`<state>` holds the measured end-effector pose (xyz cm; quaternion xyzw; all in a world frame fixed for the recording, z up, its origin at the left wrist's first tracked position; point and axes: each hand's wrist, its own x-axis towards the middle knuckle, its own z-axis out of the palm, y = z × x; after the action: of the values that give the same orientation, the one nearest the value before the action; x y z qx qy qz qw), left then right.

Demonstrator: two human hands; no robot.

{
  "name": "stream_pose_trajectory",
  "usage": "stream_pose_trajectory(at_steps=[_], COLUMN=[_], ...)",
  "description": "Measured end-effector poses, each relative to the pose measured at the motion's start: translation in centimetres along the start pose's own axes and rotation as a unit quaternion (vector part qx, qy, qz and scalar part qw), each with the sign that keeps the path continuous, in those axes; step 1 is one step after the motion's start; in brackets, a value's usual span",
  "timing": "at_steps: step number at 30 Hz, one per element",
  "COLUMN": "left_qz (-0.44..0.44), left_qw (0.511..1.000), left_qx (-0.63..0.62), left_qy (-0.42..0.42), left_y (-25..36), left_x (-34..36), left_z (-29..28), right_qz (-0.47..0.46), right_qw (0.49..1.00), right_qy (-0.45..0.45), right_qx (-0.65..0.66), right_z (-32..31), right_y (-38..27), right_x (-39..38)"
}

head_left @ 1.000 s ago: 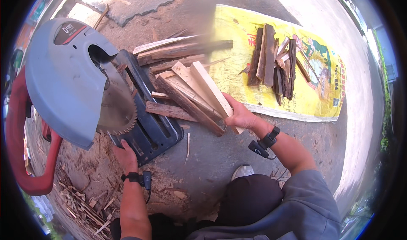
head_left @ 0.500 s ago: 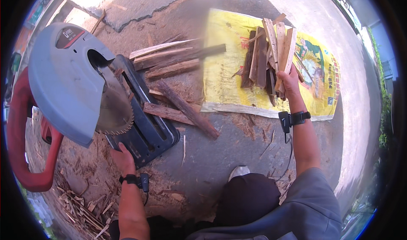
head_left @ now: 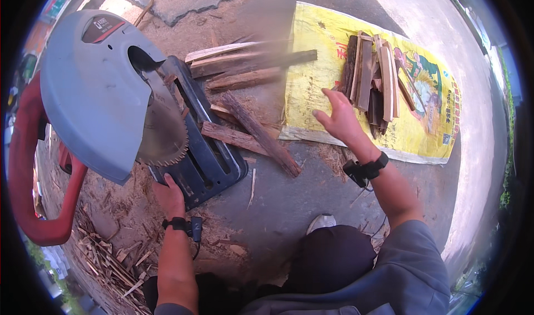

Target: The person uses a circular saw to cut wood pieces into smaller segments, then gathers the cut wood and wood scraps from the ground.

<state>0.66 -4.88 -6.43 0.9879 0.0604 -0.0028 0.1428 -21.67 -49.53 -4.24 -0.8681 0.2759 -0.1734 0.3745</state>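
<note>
Right hand (head_left: 340, 117) is withdrawing from wood stack (head_left: 365, 81), spread, empty; left hand (head_left: 169, 197) touching saw base (head_left: 225, 173), partly hidden, grip unclear.

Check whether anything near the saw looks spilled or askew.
Yes: sawdust and splinters litter the ground near the left hand, and one wooden strip beside the saw base lies slantwise, out of line with the wood stack.

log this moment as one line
left hand: on saw base | right hand: empty, open, over yellow sack | wood strips: on sack
</note>
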Motion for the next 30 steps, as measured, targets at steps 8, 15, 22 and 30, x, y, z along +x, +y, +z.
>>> stream_pose_trajectory(at_steps=[8,15,22,30], left_qz=[-0.004,0.009,0.014,0.031], left_qw=[1.0,1.0,1.0,0.999], left_qx=[0.0,-0.002,-0.011,-0.015], left_qy=[-0.001,0.014,0.019,0.032], left_y=[0.2,-1.1,-0.3,-1.4], left_x=[0.0,0.5,0.1,0.7], left_z=[0.0,0.5,0.2,0.9], right_qz=[-0.018,-0.003,-0.109,-0.055], right_qw=[0.952,0.938,0.955,0.963], right_qy=[-0.221,-0.235,-0.139,-0.194], right_qx=[-0.21,-0.253,-0.238,-0.181], right_z=[9.5,9.5,9.1,10.8], right_y=[-11.1,-12.1,-12.3,-12.2], right_x=[-2.7,0.6,1.0,2.1])
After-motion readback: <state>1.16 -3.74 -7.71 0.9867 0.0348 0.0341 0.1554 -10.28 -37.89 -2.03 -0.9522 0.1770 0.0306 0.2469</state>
